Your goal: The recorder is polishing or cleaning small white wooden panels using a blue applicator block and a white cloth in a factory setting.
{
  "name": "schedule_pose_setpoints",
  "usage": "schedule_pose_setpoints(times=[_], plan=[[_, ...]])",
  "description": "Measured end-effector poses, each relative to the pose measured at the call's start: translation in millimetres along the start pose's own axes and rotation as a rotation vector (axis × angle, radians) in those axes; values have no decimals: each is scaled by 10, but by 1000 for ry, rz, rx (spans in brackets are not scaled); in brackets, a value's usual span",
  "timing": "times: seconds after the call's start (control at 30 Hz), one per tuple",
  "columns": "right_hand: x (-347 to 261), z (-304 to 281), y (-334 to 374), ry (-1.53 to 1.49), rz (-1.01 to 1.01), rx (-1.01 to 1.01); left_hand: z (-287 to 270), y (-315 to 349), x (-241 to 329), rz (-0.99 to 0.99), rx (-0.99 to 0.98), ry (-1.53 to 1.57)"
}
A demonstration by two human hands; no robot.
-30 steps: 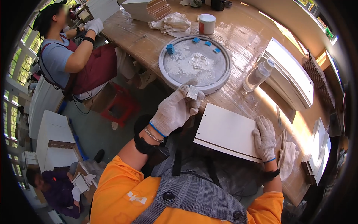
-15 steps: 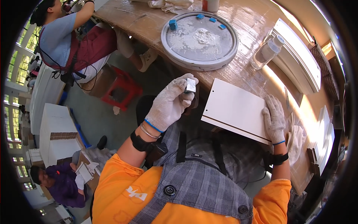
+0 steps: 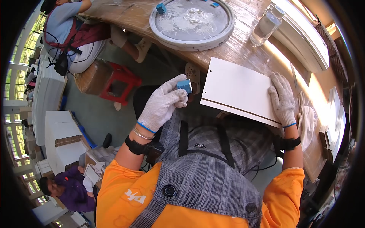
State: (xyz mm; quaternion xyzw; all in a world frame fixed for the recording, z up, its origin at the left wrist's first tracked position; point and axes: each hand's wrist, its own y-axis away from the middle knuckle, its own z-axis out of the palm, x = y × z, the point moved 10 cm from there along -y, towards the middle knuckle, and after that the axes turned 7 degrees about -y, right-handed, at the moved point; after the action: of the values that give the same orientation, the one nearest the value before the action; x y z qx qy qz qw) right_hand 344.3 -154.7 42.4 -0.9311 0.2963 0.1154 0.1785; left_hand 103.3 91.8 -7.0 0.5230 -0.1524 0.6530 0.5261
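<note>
My left hand (image 3: 163, 102), in a white knit glove, pinches a small blue block (image 3: 184, 86) between thumb and fingers, in the air left of the board. White paste shows on the block's right end. A white rectangular board (image 3: 237, 90) with small dark holes at its left end and a groove along its near edge lies at the table's edge, jutting toward me. On the right end of that board rests my right hand (image 3: 283, 99), also gloved, its fingers stretched out flat.
Beyond the board stands a round grey tray (image 3: 171, 35) smeared with white paste, with more blue blocks (image 3: 161, 8) on it. A clear bottle (image 3: 266, 26) and stacked white panels (image 3: 304, 38) are to the right. Left are a red stool (image 3: 119, 83) and two other people.
My left hand has shifted slightly left and down, turning the block so its blue side shows. My right hand stays on the board. The view has tilted, and the tray sits higher.
</note>
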Motion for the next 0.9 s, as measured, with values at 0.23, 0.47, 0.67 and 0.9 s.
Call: schedule_pose_setpoints(times=[0.23,0.47,0.67,0.9], plan=[[21,-1,11,11,-8,13,55,-56,-80,13,57,-284],[26,15,11,1,7,7,238,-34,250,407,155,-934],[62,11,30,20,26,9,418,14,350,624,150,-1147],[68,9,29,20,31,10,461,25,368,679,139,-1146]])
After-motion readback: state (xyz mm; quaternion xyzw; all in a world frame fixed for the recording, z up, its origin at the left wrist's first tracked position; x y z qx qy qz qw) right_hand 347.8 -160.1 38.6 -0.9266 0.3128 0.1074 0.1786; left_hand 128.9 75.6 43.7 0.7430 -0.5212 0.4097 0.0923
